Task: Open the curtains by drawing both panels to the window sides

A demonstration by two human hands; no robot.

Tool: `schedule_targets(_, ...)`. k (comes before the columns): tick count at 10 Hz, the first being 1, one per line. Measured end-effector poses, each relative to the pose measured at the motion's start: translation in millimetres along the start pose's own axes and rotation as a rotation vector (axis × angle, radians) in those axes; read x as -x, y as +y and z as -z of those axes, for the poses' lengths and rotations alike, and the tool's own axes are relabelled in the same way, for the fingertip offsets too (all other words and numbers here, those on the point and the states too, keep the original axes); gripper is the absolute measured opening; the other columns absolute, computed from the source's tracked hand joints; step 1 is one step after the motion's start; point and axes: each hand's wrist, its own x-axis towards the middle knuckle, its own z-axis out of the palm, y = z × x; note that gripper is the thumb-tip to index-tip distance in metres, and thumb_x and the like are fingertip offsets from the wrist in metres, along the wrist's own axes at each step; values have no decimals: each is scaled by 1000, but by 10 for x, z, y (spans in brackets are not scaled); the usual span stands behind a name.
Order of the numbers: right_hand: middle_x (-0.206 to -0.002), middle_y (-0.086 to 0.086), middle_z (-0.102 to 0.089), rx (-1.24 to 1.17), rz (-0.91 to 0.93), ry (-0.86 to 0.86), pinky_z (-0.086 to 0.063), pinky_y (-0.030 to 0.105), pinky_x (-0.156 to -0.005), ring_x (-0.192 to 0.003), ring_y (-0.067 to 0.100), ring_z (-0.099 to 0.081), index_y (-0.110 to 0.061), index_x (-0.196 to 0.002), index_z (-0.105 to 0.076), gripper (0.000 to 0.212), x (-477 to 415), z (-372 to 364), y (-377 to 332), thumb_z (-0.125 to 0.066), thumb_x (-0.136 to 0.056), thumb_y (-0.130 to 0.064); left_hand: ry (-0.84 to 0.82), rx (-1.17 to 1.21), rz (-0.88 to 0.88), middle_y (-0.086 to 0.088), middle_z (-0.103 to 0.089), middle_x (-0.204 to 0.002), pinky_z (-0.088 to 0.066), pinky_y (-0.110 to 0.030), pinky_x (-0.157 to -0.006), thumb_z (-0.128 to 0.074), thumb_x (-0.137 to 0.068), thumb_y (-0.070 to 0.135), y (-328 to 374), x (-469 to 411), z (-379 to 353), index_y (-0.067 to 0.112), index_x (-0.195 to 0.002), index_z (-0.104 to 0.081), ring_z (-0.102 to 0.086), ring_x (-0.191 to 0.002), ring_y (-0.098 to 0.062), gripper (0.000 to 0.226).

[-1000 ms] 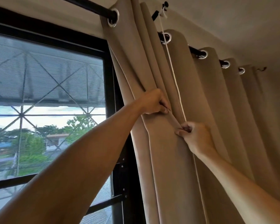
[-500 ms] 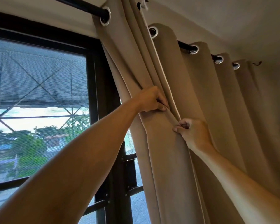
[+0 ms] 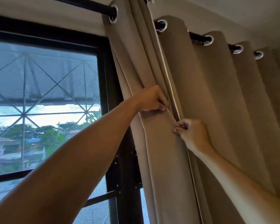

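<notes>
A beige curtain panel point(image 3: 200, 88) hangs by metal eyelets from a black rod point(image 3: 94, 7) and covers the right part of the window. My left hand point(image 3: 152, 99) is shut on the panel's leading fold, up near the window frame. My right hand point(image 3: 192, 133) sits lower and to the right, pinching the same fold beside a thin white cord point(image 3: 168, 75) that runs down the fabric. The panel's folds are bunched between the two hands. No second panel is in view.
The black-framed window point(image 3: 102, 75) at left shows a metal lattice, sky and trees outside. A white ceiling point(image 3: 233, 13) slopes above the rod. The curtain fills the right side up to the far wall corner.
The curtain's leading edge has slid right along the rod, uncovering more of the black frame. Both hands kept their grip and moved with it.
</notes>
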Motion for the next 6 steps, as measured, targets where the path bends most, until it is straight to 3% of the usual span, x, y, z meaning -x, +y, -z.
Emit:
schedule_targets(1,-66,0,-66,-28,-3,-18,-44,27,-58,-63,17,-60,-17,-68,-68,13,24,-62,4,-74,-77,-10,-15,-22,14,18,-68,-89,-45,-26,-83,-69,-81,17,19,98,28,20,-100,-74,-56,-83,5,20)
schedule_targets(3,-67,3,-68,-72,-34,-31,-48,34,-63,-64,20,-62,-16,-70,-68,9,113,-172,26,-76,-73,-13,-29,-59,30,1,-71,-112,-43,-25,-92,-66,-81,5,79,319,58,15,-108,-72,-59,-107,-10,29)
schedule_targets(4,-66,10,-65,-179,-44,-44,-43,22,-52,-59,18,-57,-7,-74,-67,11,215,-220,-27,-78,-70,-6,5,-69,-15,-3,-71,-113,-41,-24,-95,-66,-77,0,128,545,72,12,-107,-72,-60,-112,-16,33)
schedule_targets(6,-69,5,-67,-327,-4,-50,-44,8,-50,-58,9,-59,-6,-82,-68,26,501,-314,-305,-85,-63,-14,148,-49,-39,-6,-62,-131,-30,-32,-113,-75,-76,12,179,1247,160,11,-116,-67,-40,-136,-19,41)
